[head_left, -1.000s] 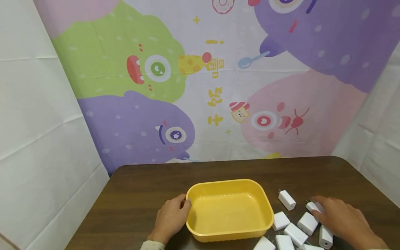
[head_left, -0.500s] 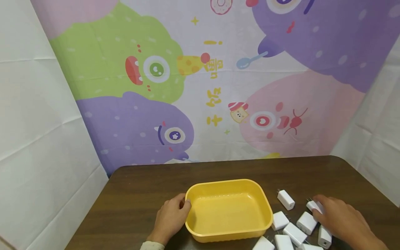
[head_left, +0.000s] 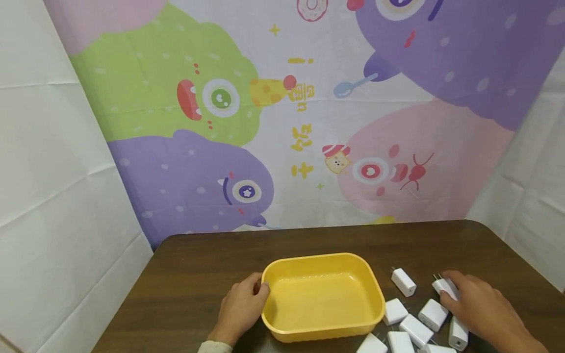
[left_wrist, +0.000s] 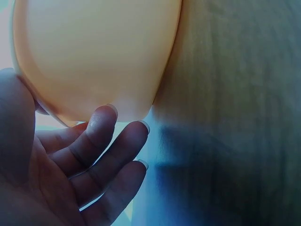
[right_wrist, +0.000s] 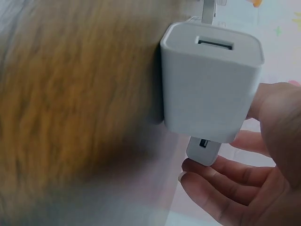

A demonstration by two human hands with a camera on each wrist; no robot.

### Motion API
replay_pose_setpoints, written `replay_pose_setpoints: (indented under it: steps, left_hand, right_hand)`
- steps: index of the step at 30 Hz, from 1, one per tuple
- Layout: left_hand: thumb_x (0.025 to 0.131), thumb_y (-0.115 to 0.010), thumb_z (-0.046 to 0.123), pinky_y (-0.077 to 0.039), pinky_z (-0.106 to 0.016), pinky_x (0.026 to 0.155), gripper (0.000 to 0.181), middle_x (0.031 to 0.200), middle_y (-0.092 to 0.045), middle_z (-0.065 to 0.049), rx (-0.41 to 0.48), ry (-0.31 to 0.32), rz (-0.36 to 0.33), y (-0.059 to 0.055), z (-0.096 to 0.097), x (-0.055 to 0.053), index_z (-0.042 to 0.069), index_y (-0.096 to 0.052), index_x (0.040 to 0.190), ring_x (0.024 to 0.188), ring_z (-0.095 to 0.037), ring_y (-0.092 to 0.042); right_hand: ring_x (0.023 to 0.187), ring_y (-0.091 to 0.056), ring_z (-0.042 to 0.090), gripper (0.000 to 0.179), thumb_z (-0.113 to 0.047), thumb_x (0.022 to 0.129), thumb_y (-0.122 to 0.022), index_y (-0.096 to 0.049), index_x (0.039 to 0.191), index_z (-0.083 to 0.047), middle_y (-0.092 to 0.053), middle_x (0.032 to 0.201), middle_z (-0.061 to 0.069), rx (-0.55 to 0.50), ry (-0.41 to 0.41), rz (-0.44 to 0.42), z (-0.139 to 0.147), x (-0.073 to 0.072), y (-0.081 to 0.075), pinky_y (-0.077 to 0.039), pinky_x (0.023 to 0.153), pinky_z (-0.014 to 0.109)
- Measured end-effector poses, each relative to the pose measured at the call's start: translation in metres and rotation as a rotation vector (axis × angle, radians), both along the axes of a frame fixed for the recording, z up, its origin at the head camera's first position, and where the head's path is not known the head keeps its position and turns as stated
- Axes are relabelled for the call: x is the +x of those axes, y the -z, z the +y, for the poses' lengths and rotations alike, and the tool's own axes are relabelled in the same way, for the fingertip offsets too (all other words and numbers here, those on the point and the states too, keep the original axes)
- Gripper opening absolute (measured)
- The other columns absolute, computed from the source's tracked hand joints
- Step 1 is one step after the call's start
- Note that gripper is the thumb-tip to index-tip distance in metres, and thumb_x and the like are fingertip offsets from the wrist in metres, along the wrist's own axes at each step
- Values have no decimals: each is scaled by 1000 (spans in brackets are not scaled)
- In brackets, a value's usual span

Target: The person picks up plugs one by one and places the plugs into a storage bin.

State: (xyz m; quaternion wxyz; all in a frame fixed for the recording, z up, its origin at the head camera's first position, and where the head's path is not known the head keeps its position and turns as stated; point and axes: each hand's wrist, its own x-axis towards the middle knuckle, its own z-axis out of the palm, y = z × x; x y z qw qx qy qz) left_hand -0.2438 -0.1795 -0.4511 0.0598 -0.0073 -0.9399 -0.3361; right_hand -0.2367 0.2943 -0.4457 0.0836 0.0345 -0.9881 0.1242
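Observation:
A yellow plastic tray (head_left: 322, 304) sits on the table, and nothing lies in it. My left hand (head_left: 240, 306) grips its left rim, thumb on the rim and fingers (left_wrist: 131, 136) against the outer wall. To the right of the tray, my right hand (head_left: 483, 304) pinches a white USB charger (head_left: 443, 286), prongs pointing away from me. In the right wrist view the held charger's end (right_wrist: 203, 150) shows near the fingertips, partly hidden behind a nearer charger (right_wrist: 209, 89).
Several more white chargers lie right of the tray, one farther back (head_left: 403, 282), others such as a squarish charger (head_left: 433, 315) and a slim charger (head_left: 459, 335) close to my right hand. A printed cloth (head_left: 309, 196) hangs behind the brown table (head_left: 198, 264).
My right hand has shifted slightly away from me, and the pinched charger has moved and turned a little with it. The left hand keeps its grip on the tray.

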Motion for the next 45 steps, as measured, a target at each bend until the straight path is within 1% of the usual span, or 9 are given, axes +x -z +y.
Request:
replay_pose_setpoints:
  steps: [3, 8, 12, 18, 21, 28, 32, 39, 45]
  left_hand:
    - [97, -56, 32, -41, -36, 64, 28, 78, -59, 8, 7, 4, -6, 0, 0, 0, 17, -69, 117, 67, -13, -52]
    - [97, -56, 31, -41, -36, 64, 28, 77, -59, 8, 7, 2, 3, -1, 0, 0, 17, -69, 116, 67, -13, -52]
    - [96, -57, 32, -41, -35, 63, 27, 77, -58, 8, 6, -2, 3, -1, 0, 0, 17, -70, 115, 66, -13, -52]
    - [96, -57, 32, -40, -35, 63, 28, 77, -59, 8, 13, 0, -4, -1, 0, 0, 17, -70, 115, 66, -13, -51]
    - [96, -58, 32, -41, -35, 63, 28, 77, -59, 8, 17, 0, -7, -1, 0, 0, 17, -70, 115, 66, -13, -52]
    - [95, -58, 33, -41, -35, 63, 28, 78, -59, 7, 20, -5, -9, 0, -1, -1, 16, -70, 115, 67, -14, -52]
    - [95, -58, 33, -41, -36, 64, 28, 78, -59, 8, 15, -11, -11, 1, -1, -1, 17, -70, 115, 68, -14, -52]
    - [96, -58, 33, -41, -36, 65, 26, 78, -59, 8, 7, -11, -7, 1, 0, -1, 18, -70, 113, 69, -14, -52]
    - [96, -58, 33, -41, -36, 65, 25, 77, -58, 7, 10, -17, -2, 1, 0, -1, 18, -70, 111, 68, -14, -52]
  right_hand:
    - [94, -62, 51, 48, -26, 87, -71, -59, 124, 2, -63, 104, 29, -8, -7, 30, -2, 1, 0, -47, 72, 64]
    - [93, -62, 48, 44, -23, 88, -68, -61, 125, -1, -64, 103, 27, -14, -5, 35, -4, 1, -3, -47, 73, 63]
    - [95, -62, 48, 45, -24, 89, -66, -60, 126, 0, -64, 105, 27, -13, -2, -3, -5, -1, -7, -47, 74, 63]
    - [94, -63, 44, 51, -29, 90, -67, -58, 129, 2, -62, 110, 30, -36, 19, -77, -7, -3, -10, -48, 75, 63]
    - [94, -63, 44, 51, -29, 89, -68, -58, 127, 3, -62, 111, 30, -47, 19, -54, -9, -2, -10, -48, 75, 62]
    - [97, -64, 47, 47, -26, 87, -71, -61, 123, 2, -65, 111, 28, -61, -13, 70, -17, 3, -10, -48, 76, 62]
    - [97, -64, 46, 47, -26, 87, -71, -62, 123, 2, -66, 112, 28, -71, -15, 81, -20, 3, -11, -48, 77, 63]
    - [98, -64, 44, 46, -27, 88, -70, -62, 124, 1, -65, 116, 27, -86, -9, 58, -24, 4, -14, -48, 78, 62]
    - [97, -65, 41, 45, -27, 89, -69, -62, 124, 1, -66, 115, 26, -91, -4, 65, -30, 3, -18, -49, 78, 62]
